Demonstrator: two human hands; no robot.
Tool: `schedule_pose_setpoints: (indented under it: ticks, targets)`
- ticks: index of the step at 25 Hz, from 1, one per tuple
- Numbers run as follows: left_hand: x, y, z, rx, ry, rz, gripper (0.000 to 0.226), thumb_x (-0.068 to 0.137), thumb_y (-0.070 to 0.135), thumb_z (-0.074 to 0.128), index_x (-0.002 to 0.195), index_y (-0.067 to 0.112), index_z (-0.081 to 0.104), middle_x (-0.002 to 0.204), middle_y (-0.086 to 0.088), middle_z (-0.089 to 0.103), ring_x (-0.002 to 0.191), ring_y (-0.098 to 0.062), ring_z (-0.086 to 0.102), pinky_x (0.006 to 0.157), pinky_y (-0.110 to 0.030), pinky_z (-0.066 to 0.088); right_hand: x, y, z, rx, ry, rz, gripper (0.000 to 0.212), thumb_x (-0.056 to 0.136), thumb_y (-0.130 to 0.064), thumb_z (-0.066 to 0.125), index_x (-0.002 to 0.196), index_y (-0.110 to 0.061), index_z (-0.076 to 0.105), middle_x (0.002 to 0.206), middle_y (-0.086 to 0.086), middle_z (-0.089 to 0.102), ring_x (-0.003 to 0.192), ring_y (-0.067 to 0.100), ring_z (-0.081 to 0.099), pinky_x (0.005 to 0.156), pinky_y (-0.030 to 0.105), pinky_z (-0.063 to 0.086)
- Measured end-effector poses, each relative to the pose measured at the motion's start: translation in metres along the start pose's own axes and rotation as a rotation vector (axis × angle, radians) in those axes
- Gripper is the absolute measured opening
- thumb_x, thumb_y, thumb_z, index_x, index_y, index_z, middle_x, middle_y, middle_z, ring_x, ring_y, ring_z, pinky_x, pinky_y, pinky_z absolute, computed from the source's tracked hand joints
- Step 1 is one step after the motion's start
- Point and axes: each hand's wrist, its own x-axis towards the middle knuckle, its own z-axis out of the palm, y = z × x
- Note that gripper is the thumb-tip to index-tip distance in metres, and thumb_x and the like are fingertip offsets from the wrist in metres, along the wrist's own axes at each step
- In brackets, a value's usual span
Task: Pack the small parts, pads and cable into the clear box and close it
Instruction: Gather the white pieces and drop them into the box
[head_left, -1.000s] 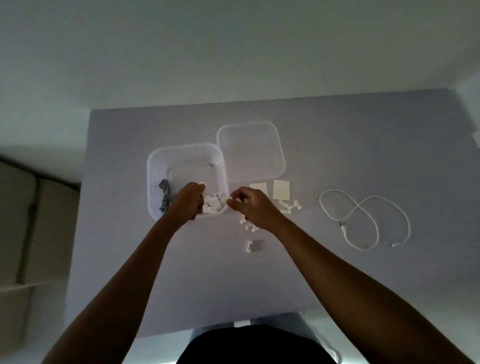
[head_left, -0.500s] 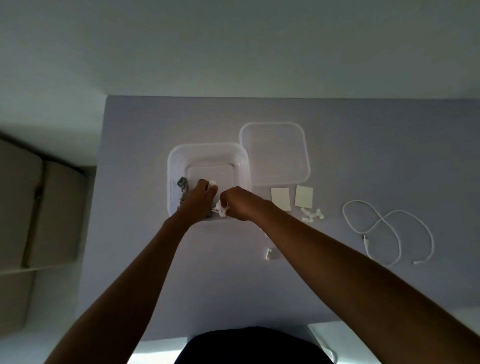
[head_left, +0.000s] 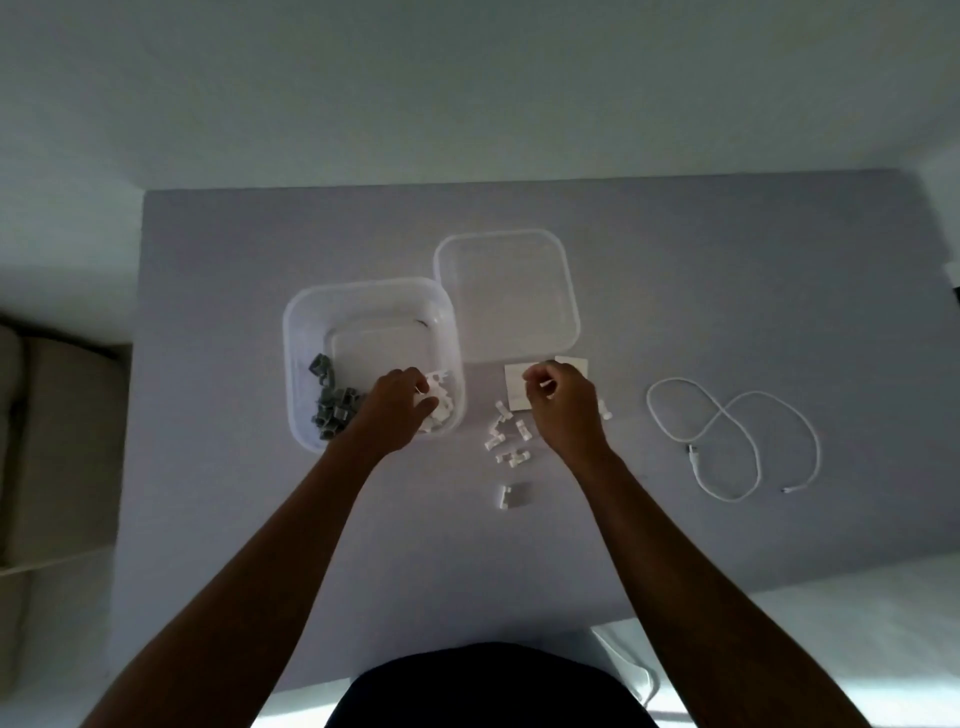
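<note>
Clear box (head_left: 311, 332) sat open on bench (head_left: 727, 270), grey and white small parts already inside. Left hand (head_left: 397, 410) rested curled among them, grip unclear. Right hand (head_left: 563, 402) hovered right of box, fingers pinched, contents unclear. White parts (head_left: 506, 441), pads (head_left: 514, 384), cable (head_left: 727, 441), lid (head_left: 506, 296) remained outside.

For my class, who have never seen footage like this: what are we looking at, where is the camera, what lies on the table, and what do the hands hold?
A camera worn on a person's head looks down at their bare arms. On the grey table sit a clear box holding grey and white small parts, its lid beside it, loose white parts, pads and a white cable. The left hand reaches into the box; the right hand hovers above the pads. Whether either holds something is unclear.
</note>
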Motion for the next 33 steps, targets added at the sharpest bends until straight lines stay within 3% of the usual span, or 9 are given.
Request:
schedule_pose_setpoints:
  ticks: [5,9,12,16,18,20,24,28,33]
  targets:
    - [-0.011,0.017,0.003,0.055,0.097,-0.03,0.027,0.089,0.025,0.067,0.106,0.005,0.061,0.107,-0.019,0.059,0.098,-0.034,0.057,0.086,-0.042,0.046,-0.003,0.089,-0.026,-0.147,0.11,0.228,0.045,0.085,-0.009,0.063,0.129,-0.008,0.053,0.128,0.02,0.055,0.118,0.039,0.047,0.1,0.046,0.042]
    - [-0.033,0.062,0.006,-0.01,0.379,0.093,0.016,0.088,0.017,0.065,0.099,0.007,0.06,0.1,-0.013,0.059,0.088,-0.026,0.056,0.074,-0.038,0.049,-0.009,0.118,-0.026,-0.293,-0.077,0.131,0.055,0.083,-0.022,0.072,0.133,-0.009,0.052,0.132,0.016,0.052,0.119,0.039,0.044,0.095,0.042,0.041]
    - [-0.05,0.101,0.031,-0.037,0.339,0.28,0.014,0.089,0.019,0.064,0.098,0.01,0.058,0.097,-0.006,0.056,0.075,-0.016,0.055,0.065,-0.027,0.047,-0.016,0.118,-0.022,-0.293,-0.111,0.033,0.052,0.081,-0.018,0.072,0.13,-0.018,0.057,0.127,0.013,0.052,0.114,0.035,0.043,0.093,0.045,0.046]
    - [-0.05,0.108,0.096,0.151,0.143,0.072,0.068,0.076,0.045,0.076,0.127,0.01,0.046,0.129,-0.015,0.041,0.11,-0.032,0.051,0.08,-0.043,0.056,-0.019,0.115,-0.014,-0.294,-0.165,-0.033,0.041,0.087,-0.017,0.062,0.127,-0.027,0.061,0.123,0.006,0.051,0.114,0.027,0.043,0.092,0.03,0.043]
    - [-0.043,0.105,0.115,0.218,0.041,-0.072,0.099,0.068,0.052,0.08,0.144,0.016,0.027,0.146,-0.017,0.025,0.124,-0.038,0.041,0.086,-0.05,0.054,-0.02,0.114,-0.013,-0.228,-0.189,-0.041,0.034,0.091,-0.015,0.059,0.123,-0.022,0.064,0.124,0.007,0.051,0.117,0.025,0.043,0.092,0.03,0.043]
    - [-0.035,0.102,0.126,0.247,-0.021,-0.107,0.111,0.065,0.048,0.084,0.149,0.019,0.017,0.15,-0.016,0.018,0.128,-0.04,0.035,0.089,-0.052,0.052,-0.023,0.116,-0.015,-0.216,-0.202,-0.089,0.03,0.091,-0.014,0.06,0.121,-0.017,0.066,0.125,0.01,0.053,0.116,0.026,0.044,0.093,0.033,0.044]
    - [-0.025,0.099,0.131,0.189,-0.016,-0.054,0.088,0.069,0.029,0.085,0.14,0.012,0.036,0.136,-0.018,0.033,0.119,-0.04,0.044,0.092,-0.047,0.048,-0.028,0.119,-0.018,-0.227,-0.246,-0.135,0.032,0.087,-0.013,0.061,0.119,-0.013,0.06,0.12,0.012,0.052,0.111,0.028,0.047,0.084,0.032,0.046]
    - [-0.024,0.096,0.133,0.13,-0.02,0.003,0.057,0.078,0.016,0.078,0.128,0.01,0.052,0.124,-0.018,0.047,0.113,-0.037,0.051,0.094,-0.042,0.047,-0.028,0.117,-0.015,-0.26,-0.295,-0.121,0.051,0.084,-0.014,0.066,0.132,-0.02,0.05,0.124,0.011,0.05,0.112,0.027,0.046,0.083,0.037,0.051]
    - [-0.027,0.088,0.138,0.127,0.0,0.06,0.034,0.085,0.009,0.068,0.119,0.01,0.059,0.11,-0.017,0.054,0.1,-0.037,0.056,0.084,-0.041,0.048,-0.027,0.116,-0.004,-0.313,-0.292,-0.19,0.028,0.09,-0.015,0.063,0.117,-0.012,0.063,0.121,0.014,0.055,0.107,0.028,0.052,0.082,0.03,0.047]
